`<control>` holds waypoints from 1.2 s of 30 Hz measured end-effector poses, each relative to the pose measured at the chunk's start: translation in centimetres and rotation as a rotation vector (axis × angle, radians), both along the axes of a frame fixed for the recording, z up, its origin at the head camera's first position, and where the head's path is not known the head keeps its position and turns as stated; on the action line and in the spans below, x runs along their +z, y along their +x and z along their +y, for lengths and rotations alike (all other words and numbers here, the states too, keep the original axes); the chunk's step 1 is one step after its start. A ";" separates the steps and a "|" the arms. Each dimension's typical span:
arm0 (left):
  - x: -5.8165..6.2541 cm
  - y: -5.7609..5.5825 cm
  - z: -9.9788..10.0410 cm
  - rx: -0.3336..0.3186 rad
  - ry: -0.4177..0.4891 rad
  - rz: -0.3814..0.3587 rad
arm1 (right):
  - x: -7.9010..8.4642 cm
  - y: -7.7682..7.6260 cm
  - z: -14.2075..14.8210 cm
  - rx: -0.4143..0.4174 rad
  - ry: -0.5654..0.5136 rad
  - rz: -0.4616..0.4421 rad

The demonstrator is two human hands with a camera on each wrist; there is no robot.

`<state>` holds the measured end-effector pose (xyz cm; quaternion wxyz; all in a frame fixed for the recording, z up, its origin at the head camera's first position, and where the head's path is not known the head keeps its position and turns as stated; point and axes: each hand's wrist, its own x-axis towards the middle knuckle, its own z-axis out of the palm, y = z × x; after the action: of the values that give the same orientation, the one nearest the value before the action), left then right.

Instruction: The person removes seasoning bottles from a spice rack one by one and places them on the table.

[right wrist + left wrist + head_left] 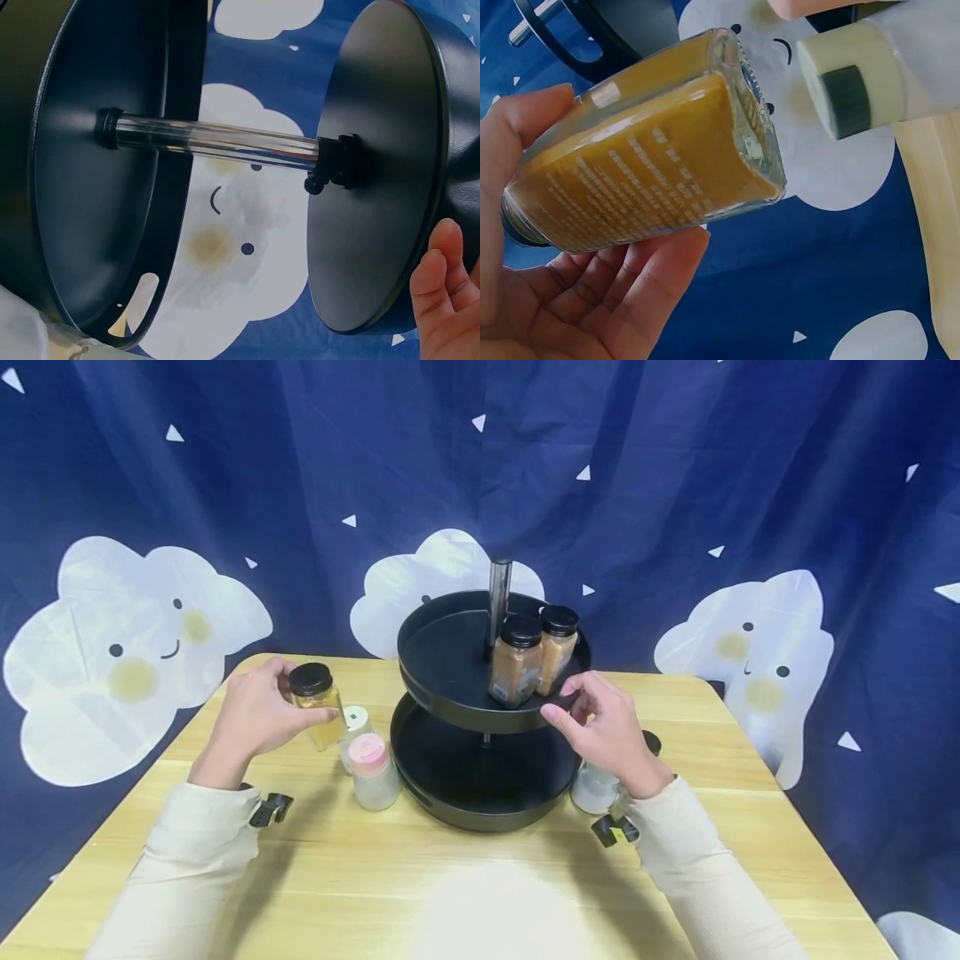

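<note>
My left hand (pixel 258 710) grips a square glass jar of yellow spice powder (pixel 645 157) with a black lid, tilted and held up left of a black two-tier rack (pixel 483 817). Thumb and fingers lie on opposite sides of the jar. At the rack's front right, my right hand (pixel 603 727) pinches the rim of the upper tray (pixel 450 664). Its fingertips show against that tray's side in the right wrist view. Two black-lidded jars stand on the upper tray, a brown one (pixel 516 664) and a lighter orange-brown one (pixel 558 652).
Left of the rack stand a pink-lidded shaker (pixel 375 785) and a white-lidded one (pixel 356 727). A clear jar (pixel 595 789) is partly hidden behind my right wrist. A dark blue cloud-patterned curtain (pixel 637 460) hangs behind the wooden table (pixel 337 877).
</note>
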<state>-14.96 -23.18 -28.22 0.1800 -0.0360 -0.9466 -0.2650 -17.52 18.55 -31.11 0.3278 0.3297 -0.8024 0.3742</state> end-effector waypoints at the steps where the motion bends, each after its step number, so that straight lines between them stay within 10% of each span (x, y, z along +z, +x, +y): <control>1: -0.1 0.0 -0.1 0.000 -0.001 -0.008 | 0.0 0.0 0.0 0.000 0.000 -0.001; 36: -3.7 0.5 -2.0 0.002 -0.007 -0.151 | 0.0 0.0 0.0 0.011 -0.007 0.003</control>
<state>-14.45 -25.21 -31.96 0.1083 -0.0157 -0.9584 -0.2636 -17.54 18.53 -31.14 0.3280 0.3335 -0.7989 0.3782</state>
